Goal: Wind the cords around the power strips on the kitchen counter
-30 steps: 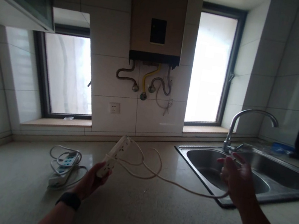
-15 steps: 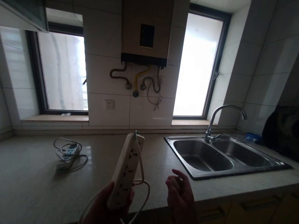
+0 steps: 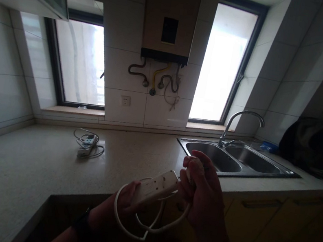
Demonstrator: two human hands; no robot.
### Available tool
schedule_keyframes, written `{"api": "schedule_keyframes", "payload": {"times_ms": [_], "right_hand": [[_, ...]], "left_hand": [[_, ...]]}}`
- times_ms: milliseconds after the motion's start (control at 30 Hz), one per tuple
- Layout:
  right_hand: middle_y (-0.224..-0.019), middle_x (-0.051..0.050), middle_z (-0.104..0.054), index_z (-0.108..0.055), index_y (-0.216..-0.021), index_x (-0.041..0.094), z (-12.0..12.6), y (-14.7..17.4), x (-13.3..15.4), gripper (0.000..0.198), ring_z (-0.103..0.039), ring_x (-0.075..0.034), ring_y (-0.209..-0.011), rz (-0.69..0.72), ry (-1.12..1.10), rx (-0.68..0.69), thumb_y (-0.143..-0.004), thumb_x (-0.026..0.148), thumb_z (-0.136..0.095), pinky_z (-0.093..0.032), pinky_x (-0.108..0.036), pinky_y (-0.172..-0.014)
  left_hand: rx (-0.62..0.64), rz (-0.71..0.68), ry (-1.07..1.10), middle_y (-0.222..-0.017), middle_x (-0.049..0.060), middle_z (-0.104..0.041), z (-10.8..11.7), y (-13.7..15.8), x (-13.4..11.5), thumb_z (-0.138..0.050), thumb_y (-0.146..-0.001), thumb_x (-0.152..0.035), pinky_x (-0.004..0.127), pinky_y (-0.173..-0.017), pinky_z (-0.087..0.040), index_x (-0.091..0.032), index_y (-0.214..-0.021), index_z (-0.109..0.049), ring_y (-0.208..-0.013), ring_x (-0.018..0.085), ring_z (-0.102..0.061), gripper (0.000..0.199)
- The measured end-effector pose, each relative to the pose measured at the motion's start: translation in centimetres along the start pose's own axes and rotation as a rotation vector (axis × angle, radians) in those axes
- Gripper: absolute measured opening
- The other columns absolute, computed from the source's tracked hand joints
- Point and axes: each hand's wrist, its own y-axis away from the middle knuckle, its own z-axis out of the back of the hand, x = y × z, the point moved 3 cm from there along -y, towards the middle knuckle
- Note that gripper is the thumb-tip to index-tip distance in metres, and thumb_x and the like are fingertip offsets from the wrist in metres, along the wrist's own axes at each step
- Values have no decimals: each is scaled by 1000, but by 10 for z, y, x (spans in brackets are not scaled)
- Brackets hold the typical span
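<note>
Closest to you, your left hand (image 3: 130, 198) gripped the near end of a white power strip (image 3: 158, 187) from below, fingers curled around its body, with a dark watch band (image 3: 82, 223) on that wrist. The strip lay tilted, its far end raised toward your right hand (image 3: 201, 194). That hand was closed at the strip's far end, fingers pressed together in a loose fist; whether they pinched the cord or the strip's tip itself could not be told. The strip's white cord (image 3: 143, 227) hung below both hands in loose loops, in the air in front of the counter edge.

Beyond your hands ran the pale stone counter (image 3: 33, 165). A second power strip (image 3: 86, 147), with its cord coiled around it, lay on the counter near the back wall, well apart from you on the left. To the right sat a steel double sink (image 3: 235, 160) with a curved faucet (image 3: 235, 123) behind it, and a dark bag (image 3: 318, 147) rested farther right.

On the tiled back wall a socket (image 3: 125, 100) sat between two bright windows, under a wall-mounted water heater (image 3: 170, 15) with pipes below it.
</note>
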Motion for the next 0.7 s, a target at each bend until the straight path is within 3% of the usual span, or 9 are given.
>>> {"api": "schedule_keyframes", "payload": {"times_ms": [100,267,433,567,633,700], "right_hand": [[-82,8,-56,-51,-111,29,-10,14,1,46,-30,7,-37,-26,-2,26,-74,45,-73,-23,-9,-31],[-75,8,-57,-49,-112,27,5,22,-7,54,-32,5,-37,-37,224,46,-71,52,-74,-26,-11,-33],[-62,4,-58,-57,-99,17,49,12,-41,51,-43,1,-44,-197,583,103,-72,57,-71,-31,-10,-41],[-78,-5,-70,-61,-96,13,61,12,-85,58,-63,-6,-69,-300,555,126,-63,58,-79,-48,-10,-59],[-75,-3,-68,-61,-93,12,57,15,-101,64,-60,-4,-64,-302,463,77,-58,62,-81,-46,-10,-55],[-53,5,-54,-58,-98,14,49,18,-110,73,-45,-2,-44,-349,375,23,-55,70,-78,-35,-11,-41]], "left_hand": [[57,-106,-309,-112,13,-67,-12,2,10,-77,-75,-34,39,-90,-45,-22,-125,-65,-97,31,-60,52],[-143,-130,-273,-103,13,-67,-2,1,24,-80,-73,-33,37,-80,-44,-22,-124,-66,-83,28,-58,53],[-115,-192,-360,-98,13,-68,15,7,-6,-81,-73,-32,33,-71,-42,-21,-122,-67,-77,25,-57,52],[-48,-264,-507,-98,12,-67,11,12,-37,-79,-76,-37,30,-64,-40,-20,-119,-64,-76,22,-57,49],[-6,-284,-696,-99,11,-66,7,11,-44,-73,-80,-44,29,-62,-40,-19,-119,-59,-74,21,-57,48],[24,-299,-873,-102,11,-65,3,9,-47,-65,-86,-49,29,-61,-40,-18,-121,-53,-75,20,-57,49]]}}
